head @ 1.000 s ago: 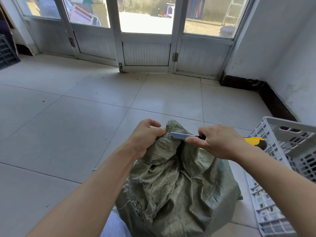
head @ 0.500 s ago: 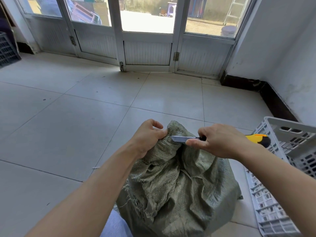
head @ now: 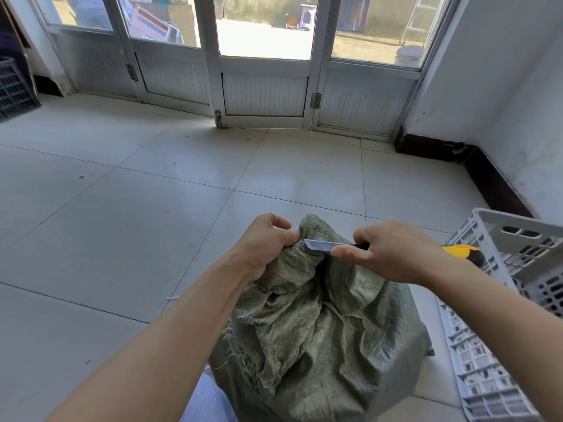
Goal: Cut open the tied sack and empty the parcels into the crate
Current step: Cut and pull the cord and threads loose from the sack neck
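While bunched at the neck, stood on the floor (head: 122, 239) beside the crate (head: 515, 239): sack (head: 320, 330), gripped by left hand (head: 262, 245) fingers. Right hand (head: 393, 251) clenched round the knife (head: 320, 247). Best cut away from the holding fingers, blade shallow, parcels unseen inside spared.

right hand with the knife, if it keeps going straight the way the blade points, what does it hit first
Probably the left hand. The right hand aims the knife leftward, tip at the bunched neck of the sack, right beside the left fingers gripping it. Depth is unclear; the blade may pass just in front.
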Demonstrator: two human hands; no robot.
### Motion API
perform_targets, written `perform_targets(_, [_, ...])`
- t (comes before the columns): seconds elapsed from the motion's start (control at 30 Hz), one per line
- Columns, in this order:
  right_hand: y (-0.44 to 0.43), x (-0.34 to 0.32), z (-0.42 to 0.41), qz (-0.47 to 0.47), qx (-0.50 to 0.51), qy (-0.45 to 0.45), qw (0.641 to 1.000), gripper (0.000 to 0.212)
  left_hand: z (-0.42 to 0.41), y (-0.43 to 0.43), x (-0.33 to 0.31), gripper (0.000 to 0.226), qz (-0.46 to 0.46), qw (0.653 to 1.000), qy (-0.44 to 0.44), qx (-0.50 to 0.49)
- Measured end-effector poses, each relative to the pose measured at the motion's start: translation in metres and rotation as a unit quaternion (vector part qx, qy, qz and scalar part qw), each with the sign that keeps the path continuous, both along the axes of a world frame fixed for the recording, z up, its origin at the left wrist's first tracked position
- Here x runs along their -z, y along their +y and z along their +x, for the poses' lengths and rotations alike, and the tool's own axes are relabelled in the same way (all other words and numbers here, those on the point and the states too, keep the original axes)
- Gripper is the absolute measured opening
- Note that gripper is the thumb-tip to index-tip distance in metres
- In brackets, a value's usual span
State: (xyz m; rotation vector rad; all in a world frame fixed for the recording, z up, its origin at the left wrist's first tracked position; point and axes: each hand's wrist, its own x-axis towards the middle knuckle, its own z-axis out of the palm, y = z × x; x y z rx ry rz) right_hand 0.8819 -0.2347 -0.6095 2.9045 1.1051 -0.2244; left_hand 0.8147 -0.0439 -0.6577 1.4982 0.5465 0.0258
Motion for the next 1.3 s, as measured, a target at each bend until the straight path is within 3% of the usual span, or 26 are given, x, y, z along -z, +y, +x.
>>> perform_targets(1.3, [0.005, 0.0007, -0.0062, -0.015, -0.021, -0.056, 0.998, 0.056, -0.0029, 0.0021, 0.0, 0.014, 0.005, 1.0, 0.008, 0.004])
